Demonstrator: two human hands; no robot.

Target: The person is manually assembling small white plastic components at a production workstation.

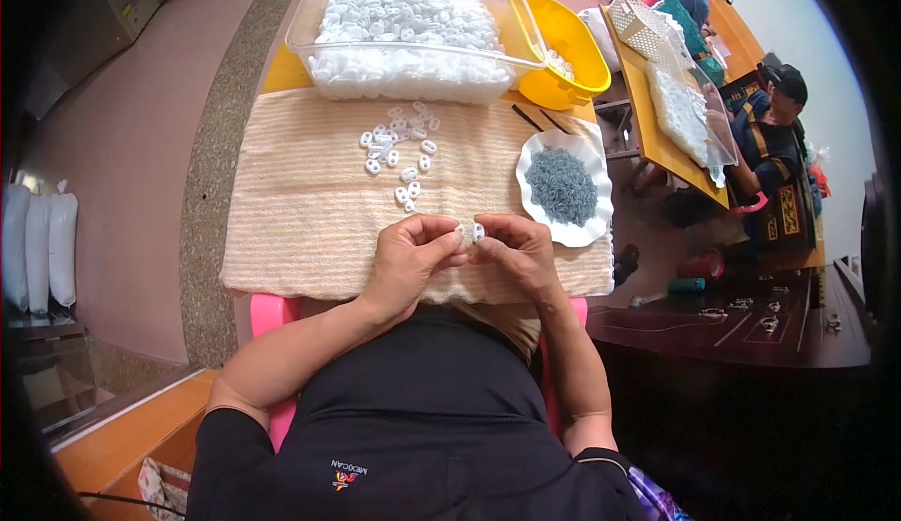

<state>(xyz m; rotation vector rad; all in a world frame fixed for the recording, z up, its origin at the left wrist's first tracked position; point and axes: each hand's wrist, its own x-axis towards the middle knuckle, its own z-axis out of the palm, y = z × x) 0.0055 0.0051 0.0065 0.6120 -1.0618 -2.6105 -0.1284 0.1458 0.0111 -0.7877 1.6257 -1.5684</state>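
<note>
Both hands meet over the near part of a striped beige towel (310, 202). My right hand (521, 251) pinches a small white two-holed plastic piece (479, 232) between thumb and index finger. Close beside it, my left hand (409, 256) is closed in a pinch at the fingertips; the tiny pale thing there is too small to name. Several loose white two-holed pieces (392, 158) lie scattered on the towel beyond my hands. Right of them stands a white wavy-rimmed dish (595, 166), holding a heap of small grey-blue bits (560, 186).
A clear plastic bin (310, 49) full of white pieces stands at the table's far side, beside a yellow basin (589, 47). Two thin black sticks (540, 119) lie near the dish. People (762, 127) sit at another table (648, 113) on the right. White sacks (39, 249) stand far left.
</note>
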